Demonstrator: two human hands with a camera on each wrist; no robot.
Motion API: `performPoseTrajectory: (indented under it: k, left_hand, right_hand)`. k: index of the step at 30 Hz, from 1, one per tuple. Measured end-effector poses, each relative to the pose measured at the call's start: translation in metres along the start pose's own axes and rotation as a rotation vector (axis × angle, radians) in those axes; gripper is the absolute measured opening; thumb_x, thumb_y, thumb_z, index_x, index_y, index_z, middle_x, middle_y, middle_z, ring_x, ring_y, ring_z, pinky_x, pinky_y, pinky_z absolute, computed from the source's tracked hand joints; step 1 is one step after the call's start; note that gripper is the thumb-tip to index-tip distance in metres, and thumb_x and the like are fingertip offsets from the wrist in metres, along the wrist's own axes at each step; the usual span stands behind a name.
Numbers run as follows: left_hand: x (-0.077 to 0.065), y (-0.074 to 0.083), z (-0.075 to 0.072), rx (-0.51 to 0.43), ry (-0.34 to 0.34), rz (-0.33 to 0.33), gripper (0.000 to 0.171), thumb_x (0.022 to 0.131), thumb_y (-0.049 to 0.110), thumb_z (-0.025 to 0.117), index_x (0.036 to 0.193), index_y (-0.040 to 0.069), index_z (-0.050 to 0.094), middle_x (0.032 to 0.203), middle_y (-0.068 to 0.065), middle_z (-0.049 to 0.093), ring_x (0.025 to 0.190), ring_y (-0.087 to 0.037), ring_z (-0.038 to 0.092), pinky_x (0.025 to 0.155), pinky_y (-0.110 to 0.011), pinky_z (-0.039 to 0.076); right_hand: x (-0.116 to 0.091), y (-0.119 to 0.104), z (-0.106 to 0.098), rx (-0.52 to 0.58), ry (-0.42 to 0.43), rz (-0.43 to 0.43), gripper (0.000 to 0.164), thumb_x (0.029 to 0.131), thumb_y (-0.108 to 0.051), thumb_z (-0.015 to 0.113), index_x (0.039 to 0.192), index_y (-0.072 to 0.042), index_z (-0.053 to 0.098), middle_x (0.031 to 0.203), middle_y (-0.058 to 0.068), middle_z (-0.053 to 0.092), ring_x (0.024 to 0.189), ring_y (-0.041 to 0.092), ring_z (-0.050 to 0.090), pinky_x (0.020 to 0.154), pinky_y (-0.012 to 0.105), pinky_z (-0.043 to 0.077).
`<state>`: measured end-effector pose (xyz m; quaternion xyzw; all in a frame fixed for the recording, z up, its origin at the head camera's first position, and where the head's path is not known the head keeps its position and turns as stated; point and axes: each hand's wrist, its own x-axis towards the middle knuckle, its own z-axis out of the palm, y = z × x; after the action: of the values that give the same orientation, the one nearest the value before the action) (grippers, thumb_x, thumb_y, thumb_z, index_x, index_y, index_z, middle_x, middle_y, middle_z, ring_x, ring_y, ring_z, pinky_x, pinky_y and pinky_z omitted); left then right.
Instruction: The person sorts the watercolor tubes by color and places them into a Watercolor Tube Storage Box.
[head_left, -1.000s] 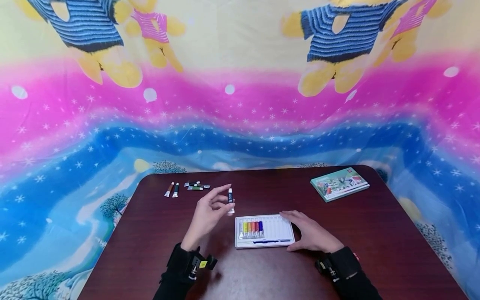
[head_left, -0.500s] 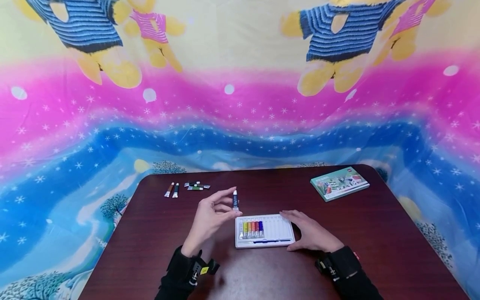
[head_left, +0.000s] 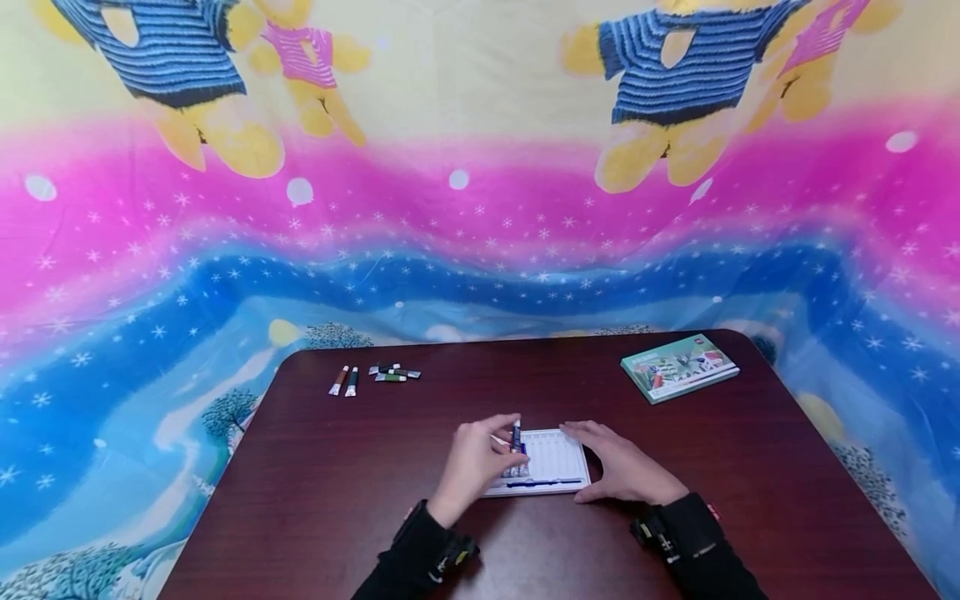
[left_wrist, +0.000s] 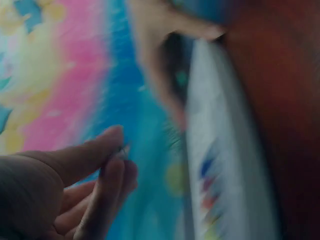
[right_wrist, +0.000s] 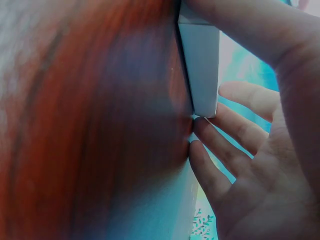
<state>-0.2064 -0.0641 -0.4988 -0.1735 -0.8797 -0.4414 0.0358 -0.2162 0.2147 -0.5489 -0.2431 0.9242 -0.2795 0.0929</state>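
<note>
My left hand point(head_left: 472, 460) pinches a small dark paint tube point(head_left: 516, 435) with a white cap, upright above the white paint tray point(head_left: 558, 454). That hand covers the tray's left part, where only the lower ends of a few tubes show. In the blurred left wrist view, a row of coloured paint tubes point(left_wrist: 207, 192) lies in the tray; the pinched tube is mostly hidden by the fingers. My right hand point(head_left: 622, 468) holds the tray's right end, thumb at the near edge and fingers at the far corner. A blue-handled paintbrush point(head_left: 543, 483) lies along the tray's near side.
At the back left of the dark wooden table point(head_left: 315, 483), a brown tube point(head_left: 339, 381) and a dark green tube point(head_left: 352, 382) lie side by side. A small heap of tubes point(head_left: 392, 372) is beside them. A green flat box point(head_left: 678, 368) lies at the back right.
My left hand has carried the paint tube rightward and down, from left of the tray to over its filled compartments. The right hand and the tray have stayed in place.
</note>
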Motion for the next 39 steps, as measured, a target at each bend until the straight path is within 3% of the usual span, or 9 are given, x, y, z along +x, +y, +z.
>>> performPoseTrajectory:
  k: [3, 7, 13, 17, 23, 29, 35, 39]
  left_hand:
    - [0.003, -0.002, 0.020, 0.108, 0.009, 0.025, 0.056, 0.077, 0.015, 0.093, 0.128, 0.005, 0.073, 0.089, -0.006, 0.077, 0.066, -0.002, 0.067, 0.063, -0.016, 0.055]
    - [0.007, -0.004, 0.034, 0.238, 0.011, 0.036, 0.054, 0.076, 0.017, 0.094, 0.124, 0.002, 0.074, 0.082, -0.003, 0.074, 0.064, -0.001, 0.063, 0.064, -0.019, 0.051]
    - [0.010, -0.005, 0.046, 0.421, 0.024, 0.088, 0.048, 0.076, 0.018, 0.093, 0.118, 0.004, 0.076, 0.090, -0.006, 0.077, 0.080, -0.016, 0.071, 0.072, -0.029, 0.057]
    - [0.010, -0.008, 0.050, 0.512, 0.033, 0.108, 0.048, 0.073, 0.025, 0.095, 0.113, 0.006, 0.077, 0.100, -0.008, 0.078, 0.092, -0.025, 0.071, 0.081, -0.033, 0.057]
    - [0.010, -0.012, 0.051, 0.590, 0.005, 0.120, 0.049, 0.072, 0.040, 0.094, 0.109, 0.011, 0.079, 0.099, -0.004, 0.071, 0.090, -0.020, 0.059, 0.078, -0.029, 0.050]
    - [0.008, -0.009, 0.053, 0.719, 0.006, 0.146, 0.050, 0.075, 0.047, 0.091, 0.112, 0.015, 0.081, 0.096, -0.003, 0.069, 0.089, -0.019, 0.056, 0.079, -0.030, 0.050]
    - [0.006, -0.001, 0.055, 0.870, -0.043, 0.125, 0.051, 0.082, 0.054, 0.083, 0.118, 0.019, 0.080, 0.101, -0.005, 0.072, 0.092, -0.021, 0.058, 0.080, -0.033, 0.051]
    - [0.007, 0.001, 0.054, 0.906, -0.072, 0.107, 0.051, 0.084, 0.056, 0.081, 0.119, 0.020, 0.080, 0.105, -0.006, 0.071, 0.096, -0.022, 0.058, 0.083, -0.036, 0.052]
  right_hand:
    - [0.001, -0.001, 0.000, -0.001, 0.002, -0.007, 0.104, 0.073, -0.046, 0.094, 0.159, -0.017, 0.043, 0.157, 0.011, 0.046, 0.142, 0.033, 0.047, 0.106, 0.054, 0.050]
    - [0.000, -0.001, 0.000, -0.002, 0.005, -0.013, 0.104, 0.073, -0.046, 0.093, 0.159, -0.016, 0.043, 0.157, 0.011, 0.046, 0.141, 0.032, 0.048, 0.105, 0.054, 0.050]
    - [-0.002, 0.000, -0.001, 0.014, -0.001, -0.014, 0.103, 0.074, -0.045, 0.093, 0.159, -0.015, 0.042, 0.158, 0.011, 0.045, 0.142, 0.032, 0.047, 0.105, 0.054, 0.050]
    - [-0.002, 0.000, 0.000, 0.014, -0.007, -0.015, 0.103, 0.074, -0.046, 0.093, 0.159, -0.016, 0.042, 0.158, 0.011, 0.045, 0.142, 0.032, 0.047, 0.105, 0.053, 0.050]
    - [0.000, 0.000, 0.000, 0.008, 0.002, -0.011, 0.104, 0.073, -0.046, 0.093, 0.159, -0.016, 0.043, 0.158, 0.011, 0.045, 0.141, 0.031, 0.047, 0.105, 0.053, 0.050]
    - [0.000, 0.001, -0.001, -0.001, -0.002, -0.006, 0.105, 0.073, -0.046, 0.094, 0.159, -0.016, 0.043, 0.157, 0.010, 0.046, 0.140, 0.030, 0.048, 0.105, 0.053, 0.050]
    - [0.000, 0.002, 0.000, -0.008, -0.001, -0.009, 0.104, 0.073, -0.047, 0.094, 0.159, -0.017, 0.043, 0.157, 0.009, 0.046, 0.140, 0.029, 0.048, 0.105, 0.052, 0.050]
    - [0.001, 0.002, 0.000, -0.008, 0.001, -0.009, 0.105, 0.072, -0.047, 0.093, 0.159, -0.017, 0.043, 0.157, 0.009, 0.046, 0.139, 0.030, 0.048, 0.105, 0.053, 0.050]
